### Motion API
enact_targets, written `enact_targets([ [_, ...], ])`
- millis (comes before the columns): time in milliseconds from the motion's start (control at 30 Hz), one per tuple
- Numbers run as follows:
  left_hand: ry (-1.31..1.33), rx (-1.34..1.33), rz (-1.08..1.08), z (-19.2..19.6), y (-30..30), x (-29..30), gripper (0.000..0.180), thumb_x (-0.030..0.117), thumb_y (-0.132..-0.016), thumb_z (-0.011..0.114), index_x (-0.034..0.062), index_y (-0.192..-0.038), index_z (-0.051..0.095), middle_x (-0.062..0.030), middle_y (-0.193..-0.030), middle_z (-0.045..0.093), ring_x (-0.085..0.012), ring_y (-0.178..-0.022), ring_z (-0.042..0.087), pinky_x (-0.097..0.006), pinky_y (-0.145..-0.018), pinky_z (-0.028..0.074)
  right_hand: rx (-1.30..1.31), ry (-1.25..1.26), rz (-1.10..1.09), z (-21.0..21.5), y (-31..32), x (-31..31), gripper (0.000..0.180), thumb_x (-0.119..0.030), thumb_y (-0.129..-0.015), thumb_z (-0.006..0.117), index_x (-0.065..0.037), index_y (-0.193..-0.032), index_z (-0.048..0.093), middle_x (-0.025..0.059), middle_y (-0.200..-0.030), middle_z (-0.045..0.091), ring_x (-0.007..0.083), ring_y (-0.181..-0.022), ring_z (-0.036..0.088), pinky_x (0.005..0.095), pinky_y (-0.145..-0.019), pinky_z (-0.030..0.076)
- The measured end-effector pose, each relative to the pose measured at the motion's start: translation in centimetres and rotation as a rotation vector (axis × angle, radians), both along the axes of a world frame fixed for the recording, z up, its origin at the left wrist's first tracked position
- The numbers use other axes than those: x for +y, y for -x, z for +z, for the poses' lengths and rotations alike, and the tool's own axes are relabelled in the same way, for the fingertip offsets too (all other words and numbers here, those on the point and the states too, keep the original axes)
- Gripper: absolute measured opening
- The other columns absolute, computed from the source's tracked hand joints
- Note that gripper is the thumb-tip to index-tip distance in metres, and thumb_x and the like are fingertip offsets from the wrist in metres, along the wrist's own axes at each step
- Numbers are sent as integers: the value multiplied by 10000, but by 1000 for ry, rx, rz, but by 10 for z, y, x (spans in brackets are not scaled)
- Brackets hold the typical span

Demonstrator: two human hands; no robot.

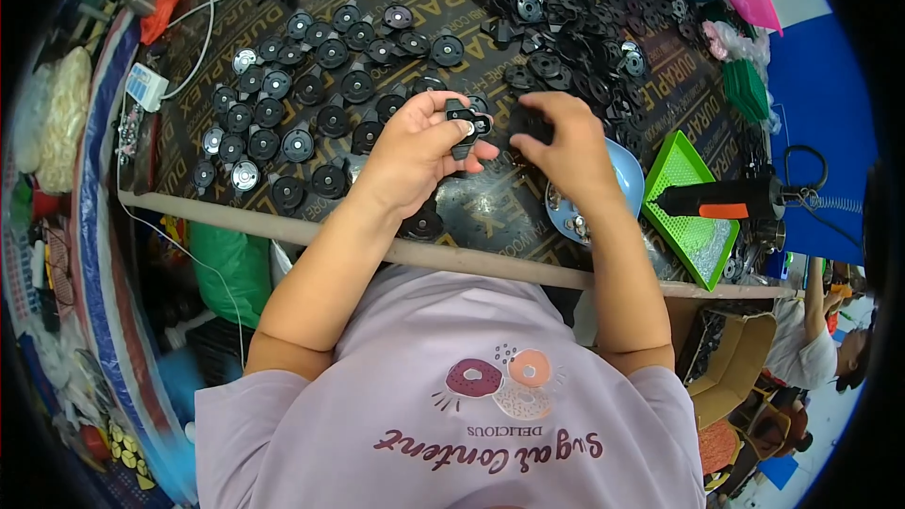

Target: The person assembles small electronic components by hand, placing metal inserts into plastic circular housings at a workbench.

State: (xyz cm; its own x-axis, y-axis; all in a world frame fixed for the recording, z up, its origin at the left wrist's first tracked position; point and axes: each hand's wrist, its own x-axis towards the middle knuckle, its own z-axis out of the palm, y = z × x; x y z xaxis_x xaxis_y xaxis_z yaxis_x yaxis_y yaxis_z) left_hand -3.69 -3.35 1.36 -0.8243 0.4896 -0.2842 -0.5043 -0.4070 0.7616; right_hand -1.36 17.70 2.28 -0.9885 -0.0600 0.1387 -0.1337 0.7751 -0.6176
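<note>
My left hand [419, 146] is closed on a small black plastic part [460, 132], with thumb and fingertips around its edges. A shiny metal bit shows in the middle of that part. Just to the right, my right hand [573, 146] curls its thumb and fingers around a dark, blurred black disc [531, 123]. The two hands are a short gap apart over the near part of the table. Several black round pieces with metal centres [332, 121] lie in loose rows left of my left hand.
A large heap of black parts [566, 28] covers the back and right of the table [452, 212]. Beside my right forearm are a blue dish [622, 174] with small metal pieces, a green tray [686, 165] and a black-and-orange powered screwdriver [721, 200]. A white box with a cable [146, 87] sits left.
</note>
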Motion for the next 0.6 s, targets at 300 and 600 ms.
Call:
enact_targets([
  [300, 23, -3, -75, 9, -9, 16, 396, 13, -929, 494, 7, -1314, 399, -133, -1103, 607, -232, -918, 681, -331, -748, 567, -485, 1747, 332, 0, -14, 20, 577, -159, -933, 608, 79, -1396, 357, 230, -1270, 541, 299, -1090, 589, 379, -922, 501],
  [600, -77, -37, -123, 2, -10, 15, 419, 1, -932, 453, 15, -1346, 383, -138, -1155, 611, -264, -1020, 654, -367, -838, 553, -425, 1609, 246, 6, -22, 18, 555, -81, -887, 658, 53, -1367, 413, 202, -1270, 547, 259, -1082, 594, 369, -946, 492],
])
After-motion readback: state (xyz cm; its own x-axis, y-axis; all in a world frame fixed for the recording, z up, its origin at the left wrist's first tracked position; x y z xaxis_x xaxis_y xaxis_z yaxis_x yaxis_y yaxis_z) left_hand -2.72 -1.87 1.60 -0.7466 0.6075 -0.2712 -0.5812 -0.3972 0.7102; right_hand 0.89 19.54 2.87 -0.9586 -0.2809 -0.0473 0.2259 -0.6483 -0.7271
